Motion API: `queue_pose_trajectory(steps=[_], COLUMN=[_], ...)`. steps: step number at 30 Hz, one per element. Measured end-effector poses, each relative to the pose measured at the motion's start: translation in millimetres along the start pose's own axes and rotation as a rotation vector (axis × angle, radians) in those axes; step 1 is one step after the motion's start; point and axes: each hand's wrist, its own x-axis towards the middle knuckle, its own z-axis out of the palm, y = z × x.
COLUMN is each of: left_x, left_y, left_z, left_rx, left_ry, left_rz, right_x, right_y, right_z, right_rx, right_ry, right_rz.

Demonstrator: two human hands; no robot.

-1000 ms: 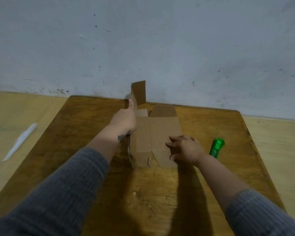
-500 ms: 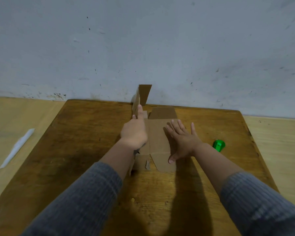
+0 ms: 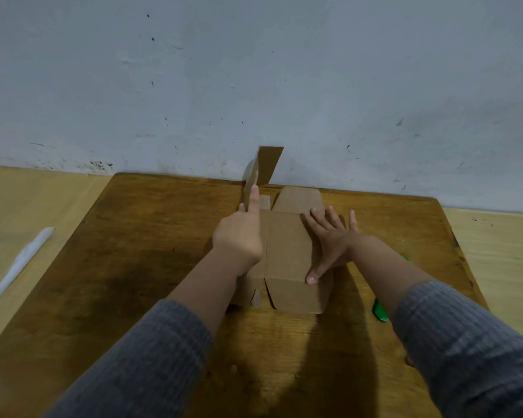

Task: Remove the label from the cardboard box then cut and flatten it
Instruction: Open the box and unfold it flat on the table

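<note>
One cardboard box (image 3: 287,251), opened out and mostly flat with no readable print, lies at the centre of the wooden table (image 3: 127,267). The right hand (image 3: 329,242) presses it with fingers spread, gripping nothing; the left hand (image 3: 239,236) grasps an upright panel at its left edge. One green cutter (image 3: 379,310), lower right, is partly hidden by the right arm; one white strip (image 3: 21,260) lies on the floor at left.

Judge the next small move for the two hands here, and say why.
Probably the left hand should fold the standing panel down flat. The rest of the cardboard box already lies opened on the table, pinned by the right hand with spread fingers; only that left-side panel is upright.
</note>
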Motion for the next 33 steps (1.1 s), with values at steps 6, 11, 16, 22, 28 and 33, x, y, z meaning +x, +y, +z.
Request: queue_pose_trajectory(steps=[6,11,16,22,28,33], left_x=[-7,-15,-18,-18,-9,-3], left_y=[14,34,60,73,48,44], left_z=[2,7,14,34,53,68], left_rx=[0.009,0.051,0.163,0.34,0.023,0.018], left_ry=[0.001,0.014,-0.022,-0.06,-0.249,-0.246], left_rz=[-0.029,-0.001,0.017,0.109,-0.065,-0.02], right_x=[3,-1,-4,-25,-34,-28], right_y=[-2,-3,-1,1,13,1], right_z=[0,6,12,23,28,25], right_rx=[0.014,0.021,0.053,0.266,0.565,0.875], right_ry=[0.03,0.031,0.043,0.162,0.318,0.342], right_rz=[-0.02,0.008,-0.003,0.094,0.128,0.206])
